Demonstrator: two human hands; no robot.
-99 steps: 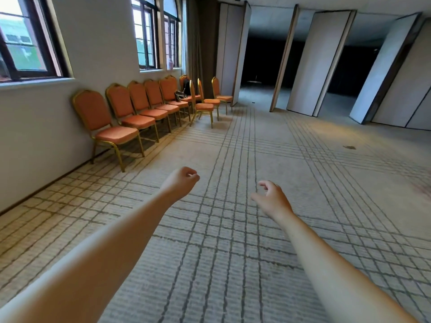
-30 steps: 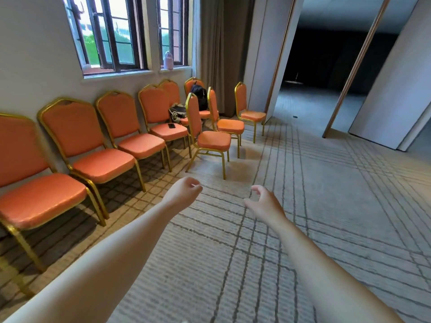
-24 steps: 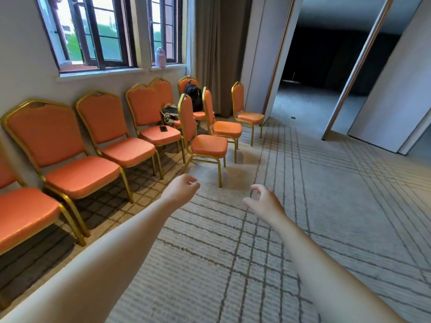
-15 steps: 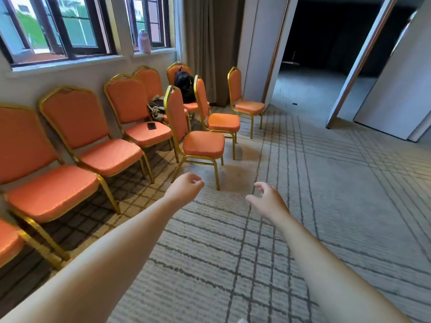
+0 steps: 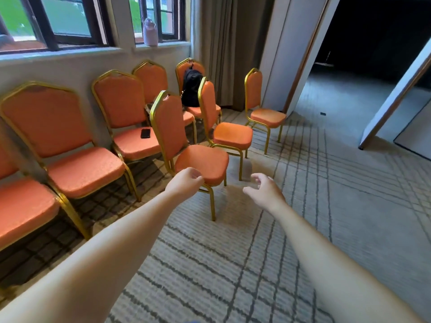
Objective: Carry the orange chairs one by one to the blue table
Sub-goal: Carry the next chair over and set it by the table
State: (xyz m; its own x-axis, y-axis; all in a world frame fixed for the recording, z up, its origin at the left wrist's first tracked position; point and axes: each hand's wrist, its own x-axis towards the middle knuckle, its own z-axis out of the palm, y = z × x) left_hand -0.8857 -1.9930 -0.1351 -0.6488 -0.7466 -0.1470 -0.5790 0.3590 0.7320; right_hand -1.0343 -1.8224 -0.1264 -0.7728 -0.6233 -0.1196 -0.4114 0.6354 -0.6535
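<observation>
An orange chair (image 5: pixel 201 159) with padded seat, tall padded back and gold metal frame stands on patterned carpet (image 5: pixel 256 264), out from a row of matching chairs (image 5: pixel 86 170) along the wall. Left hand (image 5: pixel 185 183), loosely curled and empty, is at its seat's front edge. Right hand (image 5: pixel 264 192), fingers half-spread, empty, is beside it.

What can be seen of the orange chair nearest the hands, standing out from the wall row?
The nearest orange chair has a padded orange seat and a tall peaked backrest in matching fabric, edged by a shiny gold frame on slim legs. It stands upright on the patterned carpet, out from the wall row, seat facing right. The left hand, fingers loosely curled, overlaps its front seat edge; contact cannot be told. The right hand is apart from it.
</observation>
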